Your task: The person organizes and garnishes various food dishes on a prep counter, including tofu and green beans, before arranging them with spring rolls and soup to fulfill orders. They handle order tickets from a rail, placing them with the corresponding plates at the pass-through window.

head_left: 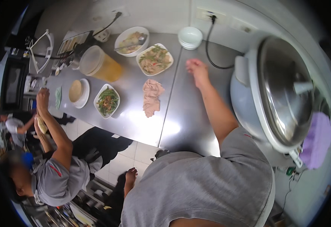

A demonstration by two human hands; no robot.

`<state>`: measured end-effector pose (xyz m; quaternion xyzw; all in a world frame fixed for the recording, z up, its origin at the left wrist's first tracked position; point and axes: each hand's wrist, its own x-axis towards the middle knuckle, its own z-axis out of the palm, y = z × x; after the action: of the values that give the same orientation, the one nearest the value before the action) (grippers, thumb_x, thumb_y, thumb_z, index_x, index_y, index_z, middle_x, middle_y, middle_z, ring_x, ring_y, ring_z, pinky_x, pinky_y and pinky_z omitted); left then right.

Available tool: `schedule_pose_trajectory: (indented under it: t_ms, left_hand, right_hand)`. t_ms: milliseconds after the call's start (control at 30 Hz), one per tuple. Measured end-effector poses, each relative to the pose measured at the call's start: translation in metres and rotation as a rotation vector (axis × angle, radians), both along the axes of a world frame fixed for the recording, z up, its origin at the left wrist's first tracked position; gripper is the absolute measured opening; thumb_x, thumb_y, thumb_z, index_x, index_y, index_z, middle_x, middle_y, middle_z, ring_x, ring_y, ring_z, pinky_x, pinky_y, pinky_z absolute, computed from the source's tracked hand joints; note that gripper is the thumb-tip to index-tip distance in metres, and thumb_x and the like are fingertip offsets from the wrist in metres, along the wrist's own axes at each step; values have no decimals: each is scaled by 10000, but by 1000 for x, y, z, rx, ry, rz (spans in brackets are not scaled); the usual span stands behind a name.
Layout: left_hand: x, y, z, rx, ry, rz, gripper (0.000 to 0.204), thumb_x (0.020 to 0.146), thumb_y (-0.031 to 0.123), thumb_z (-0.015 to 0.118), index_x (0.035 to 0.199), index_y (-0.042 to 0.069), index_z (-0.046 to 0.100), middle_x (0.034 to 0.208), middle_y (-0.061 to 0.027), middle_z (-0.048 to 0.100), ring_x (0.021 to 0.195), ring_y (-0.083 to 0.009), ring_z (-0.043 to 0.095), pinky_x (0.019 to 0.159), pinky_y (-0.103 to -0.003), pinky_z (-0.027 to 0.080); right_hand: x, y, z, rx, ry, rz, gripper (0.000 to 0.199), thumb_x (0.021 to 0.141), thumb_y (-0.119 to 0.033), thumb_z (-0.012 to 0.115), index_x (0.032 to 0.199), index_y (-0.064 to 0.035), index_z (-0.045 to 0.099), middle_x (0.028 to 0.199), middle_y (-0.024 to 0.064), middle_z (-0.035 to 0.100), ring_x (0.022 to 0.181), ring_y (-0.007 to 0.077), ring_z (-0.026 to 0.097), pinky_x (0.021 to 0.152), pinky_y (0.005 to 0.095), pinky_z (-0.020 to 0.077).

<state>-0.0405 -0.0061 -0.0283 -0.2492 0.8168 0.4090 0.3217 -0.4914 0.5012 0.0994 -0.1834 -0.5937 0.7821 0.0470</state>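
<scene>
My right hand (197, 71) reaches over the steel table (188, 94), just below a stack of small white bowls (190, 37) and not touching it. Its fingers are loosely bent and apart, with nothing visible in them. Beside my body, below the table edge, hangs my left hand (130, 178), fingers slightly curled and nothing seen in them. Left of my right hand stand a square dish of meat and greens (155, 59) and a large white bowl of food with a spoon (132, 41). A crumpled pinkish cloth (152, 97) lies nearer to me.
A large rice cooker (282, 94) stands at right, a purple cloth (317, 140) beside it. Further left are a dish of green beans (107, 101), a lidded tub of yellow liquid (103, 64) and a plate (83, 98). A co-worker (59, 174) in grey works at far left.
</scene>
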Motion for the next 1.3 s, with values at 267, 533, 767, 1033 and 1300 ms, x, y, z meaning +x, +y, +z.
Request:
schedule_pose_trajectory:
  t_ms: [267,533,767,1033,1300]
  left_hand:
    - [-84,-34,-42,22,-103,-395,331,829,228,567,1106,48,584,919,-96,655,749,-211,640,594,-331,485]
    - [-163,-34,-67,32,-84,-592,269,834,217,566,1037,46,608,911,-127,648,739,-253,635,613,-360,491]
    - [-163,-104,-82,33,388,-1152,223,838,207,565,977,45,628,904,-154,642,731,-291,630,630,-386,497]
    - [-119,-82,-25,-161,-333,-224,206,844,282,562,919,106,640,729,-45,590,520,-174,521,402,-336,405]
    - [-84,-49,-3,-223,-345,-314,315,842,337,541,882,39,636,674,-119,604,560,-235,590,478,-388,484]
  right_hand:
    - [259,34,201,-127,426,122,66,805,-12,625,869,5,627,863,119,642,755,167,610,684,283,500]
    - [468,212,264,1015,614,-1783,63,787,-30,690,806,17,651,781,64,647,732,144,619,663,234,488]
    - [429,359,88,1342,-489,-1018,294,831,-317,597,907,-52,699,841,198,662,824,365,629,742,409,484]
    - [391,437,19,1625,-781,-51,374,845,-266,573,1080,22,615,1084,233,610,999,362,586,887,394,440]
    - [428,474,15,1484,-720,-316,392,853,-251,568,1132,25,574,1143,229,576,1056,342,551,913,376,414]
